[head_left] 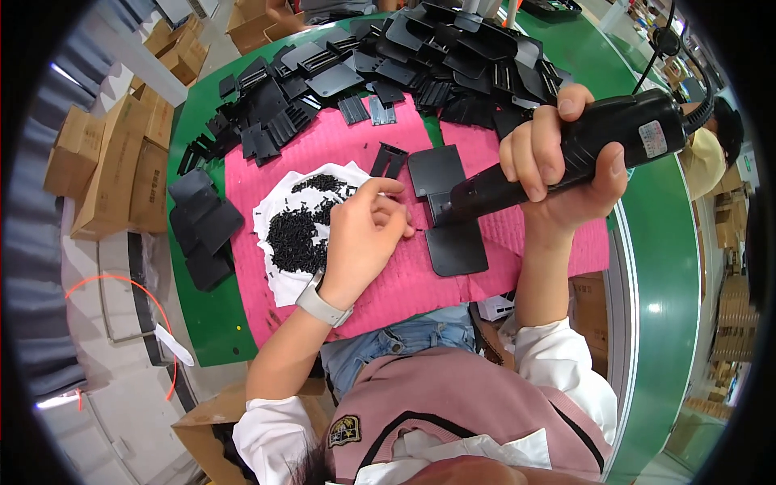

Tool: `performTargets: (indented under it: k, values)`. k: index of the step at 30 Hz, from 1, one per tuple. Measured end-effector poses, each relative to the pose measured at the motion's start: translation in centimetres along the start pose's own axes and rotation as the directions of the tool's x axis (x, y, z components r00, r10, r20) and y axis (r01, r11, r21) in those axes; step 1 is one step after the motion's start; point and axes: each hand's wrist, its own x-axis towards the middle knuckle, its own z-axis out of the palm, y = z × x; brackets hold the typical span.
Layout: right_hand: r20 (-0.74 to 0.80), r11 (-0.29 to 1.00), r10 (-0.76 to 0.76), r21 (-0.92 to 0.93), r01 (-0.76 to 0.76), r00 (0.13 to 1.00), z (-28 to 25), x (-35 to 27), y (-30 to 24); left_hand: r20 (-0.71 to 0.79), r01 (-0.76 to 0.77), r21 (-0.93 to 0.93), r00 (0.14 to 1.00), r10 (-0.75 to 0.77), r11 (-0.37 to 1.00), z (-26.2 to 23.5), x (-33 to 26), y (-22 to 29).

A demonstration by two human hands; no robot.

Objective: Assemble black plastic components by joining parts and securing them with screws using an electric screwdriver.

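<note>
My right hand (556,212) is wrapped round a black corded electric screwdriver (622,133). The tool is tilted, its tip end reaching a black hinged plastic part (457,250) with two flat rounded plates, on pink padding. Just left of that part is my left hand (364,225), with thumb and fingers curled together; what they hold, if anything, is too small to make out. A light watch strap is on that wrist. Beside this hand, a heap of small black screws (293,241) lies on a white cloth (287,289). A small black slotted piece (390,160) lies above my left hand.
Black plastic parts (331,79) are heaped along the far side of the green table (675,267). More flat black plates (202,222) are stacked at the left. Pink padding (372,303) covers the middle. Cardboard boxes (113,162) stand left. Another person (339,10) is across the table.
</note>
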Motion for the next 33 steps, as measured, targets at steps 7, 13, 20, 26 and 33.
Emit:
performTargets:
  k: [7,13,20,26,33]
  values:
    - [-0.076,0.987,-0.093,0.127,0.102,0.993,-0.4,-0.5,1.0,0.191,0.109,-0.434,0.981,-0.027,0.894,-0.8,0.1,0.7]
    - [-0.062,0.977,-0.078,0.194,0.089,0.995,-0.7,-0.7,1.2,0.254,0.068,-0.421,0.966,0.046,0.905,-1.1,0.3,0.4]
    - [-0.049,0.984,-0.062,0.166,0.069,0.997,-0.5,-1.3,1.5,0.267,0.007,-0.36,0.959,0.096,0.933,-1.2,0.4,0.1]
    - [-0.102,0.971,-0.066,0.224,0.088,0.993,-0.7,-1.4,1.1,0.272,0.063,-0.441,0.96,0.066,0.895,-0.3,0.0,0.6]
    - [-0.03,0.992,-0.045,-0.121,0.041,0.999,-3.3,-0.9,-1.0,0.115,-0.336,0.392,0.942,0.317,0.856,0.7,0.2,-0.2]
